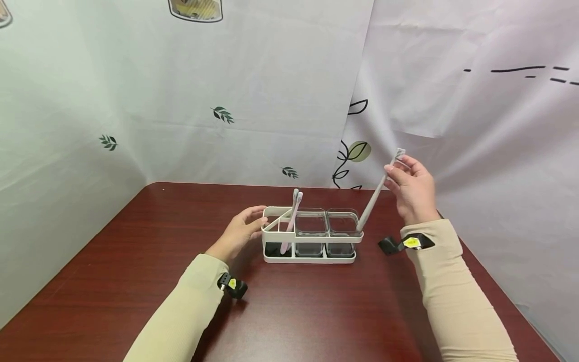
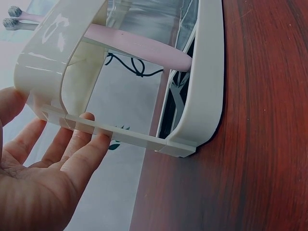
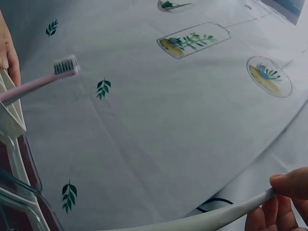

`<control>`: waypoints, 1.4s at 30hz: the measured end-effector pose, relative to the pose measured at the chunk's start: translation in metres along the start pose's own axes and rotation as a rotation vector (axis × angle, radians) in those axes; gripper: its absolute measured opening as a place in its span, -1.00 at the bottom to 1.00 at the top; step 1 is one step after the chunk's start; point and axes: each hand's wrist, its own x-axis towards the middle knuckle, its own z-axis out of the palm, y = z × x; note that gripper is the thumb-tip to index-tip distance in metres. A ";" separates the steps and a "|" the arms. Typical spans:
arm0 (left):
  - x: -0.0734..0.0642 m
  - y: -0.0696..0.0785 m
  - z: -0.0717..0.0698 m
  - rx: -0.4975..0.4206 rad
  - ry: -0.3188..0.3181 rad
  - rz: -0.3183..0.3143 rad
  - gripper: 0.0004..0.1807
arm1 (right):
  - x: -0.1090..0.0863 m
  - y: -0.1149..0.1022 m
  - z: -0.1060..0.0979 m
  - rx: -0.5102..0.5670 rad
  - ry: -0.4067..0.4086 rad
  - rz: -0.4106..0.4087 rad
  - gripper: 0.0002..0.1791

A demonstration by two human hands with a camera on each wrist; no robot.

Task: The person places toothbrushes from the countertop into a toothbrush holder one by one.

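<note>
A white toothbrush holder [image 1: 312, 260] with dark bases stands on the table. My left hand [image 1: 242, 229] holds its left end, thumb at the front of the upper rail [image 2: 53, 62] and fingertips on the side bar [image 2: 120, 135]. Two toothbrushes, one with a pink handle [image 2: 139, 45], lean bristles up in the holder's left compartment. Up at the right, my right hand [image 1: 413, 188] pinches a pale grey toothbrush [image 1: 373, 205] just below its bristles. That brush slants down to the left, and its handle end overlaps the holder's right end in the head view.
Two clear square cups [image 1: 310, 223] sit side by side in the holder's middle and right parts. The dark red wooden table [image 1: 312, 311] ends at a white printed cloth [image 1: 271, 90] hanging behind and along both sides.
</note>
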 end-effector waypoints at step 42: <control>-0.001 0.002 0.000 -0.005 -0.002 -0.010 -0.49 | -0.045 0.057 0.068 0.038 -0.113 -0.195 -0.61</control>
